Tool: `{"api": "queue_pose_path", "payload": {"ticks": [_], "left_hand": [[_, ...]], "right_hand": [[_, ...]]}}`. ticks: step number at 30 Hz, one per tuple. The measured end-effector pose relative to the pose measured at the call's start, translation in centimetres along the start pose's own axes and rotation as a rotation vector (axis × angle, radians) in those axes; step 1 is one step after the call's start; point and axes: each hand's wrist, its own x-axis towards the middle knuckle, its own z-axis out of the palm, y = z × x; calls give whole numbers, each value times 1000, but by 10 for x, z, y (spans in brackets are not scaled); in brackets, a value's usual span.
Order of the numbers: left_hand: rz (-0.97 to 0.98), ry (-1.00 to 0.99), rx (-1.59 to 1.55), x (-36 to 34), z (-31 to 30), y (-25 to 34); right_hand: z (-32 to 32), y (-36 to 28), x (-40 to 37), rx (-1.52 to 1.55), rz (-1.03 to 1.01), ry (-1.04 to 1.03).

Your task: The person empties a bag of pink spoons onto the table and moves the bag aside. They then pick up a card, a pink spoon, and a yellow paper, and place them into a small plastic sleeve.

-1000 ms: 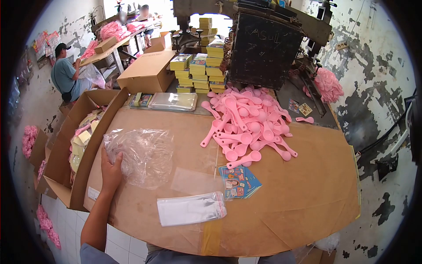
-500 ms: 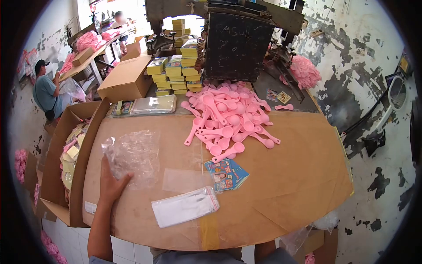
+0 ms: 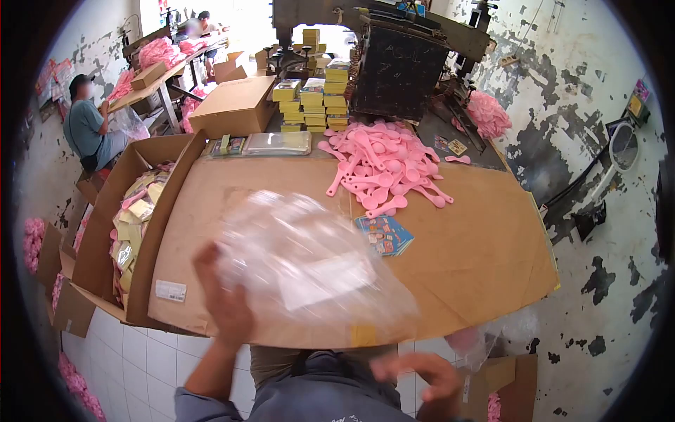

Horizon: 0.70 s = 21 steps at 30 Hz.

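My left hand (image 3: 226, 299) grips the near left side of a large clear plastic bag (image 3: 281, 225), which is spread over the cardboard-covered table (image 3: 485, 239) and smeared by motion. Through the film shows a white stack of clear sleeves (image 3: 327, 280). My right hand (image 3: 425, 373) is beyond the near table edge, by my lap, blurred, its fingers stretched out with nothing visible in them. Blue printed cards (image 3: 385, 235) lie fanned at the bag's right side. Behind them sits a heap of pink measuring spoons (image 3: 387, 162).
At the left stands an open carton (image 3: 172, 190) of small yellow packs and pink spoons. Stacks of yellow card packs (image 3: 313, 105), a closed box (image 3: 232, 105) and a dark machine (image 3: 397, 70) line the back. A person (image 3: 88, 130) sits at the far left.
My left hand has lifted and drawn the clear bag to the right, over the white sleeves. My right hand has come up into view by the table edge. The view has shifted.
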Motion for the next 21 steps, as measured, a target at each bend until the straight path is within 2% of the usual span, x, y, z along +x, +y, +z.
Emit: {"api": "queue_pose_path", "payload": {"ticks": [1,3,5,6,8,9,11,12,13,15,16,19,20,21], "left_hand": [[94,-116,18,-18,2,18],[147,-323,-161,-59,10,44],[-52,-649,-531,-82,9,58],[-315,-643,-661,-84,4,57],[-846,-591,-906,-87,-4,53],[-772,-480,-912,-82,-9,55],[-623,-270,-912,-59,-17,59],[-401,-213,-700,-56,-20,53],[-235,-233,-576,-53,-22,54],[94,-276,-321,-47,-24,58],[126,-379,-188,-40,-25,66],[42,-379,-66,-31,-8,67],[-14,-319,-149,-35,-2,64],[30,-343,-114,-38,-1,64]], "right_hand": [[30,24,24,-254,8,297],[61,57,58,-313,9,594],[60,60,96,75,4,572],[57,61,112,272,4,554],[38,90,114,388,11,564],[18,120,100,311,19,599],[17,123,98,148,-2,632],[29,96,109,61,-28,627],[35,81,115,-27,-56,618],[38,91,113,100,27,603],[40,93,108,113,41,545],[47,75,99,-15,21,309],[50,62,100,-113,-3,245],[54,48,102,-208,-34,185]]}}
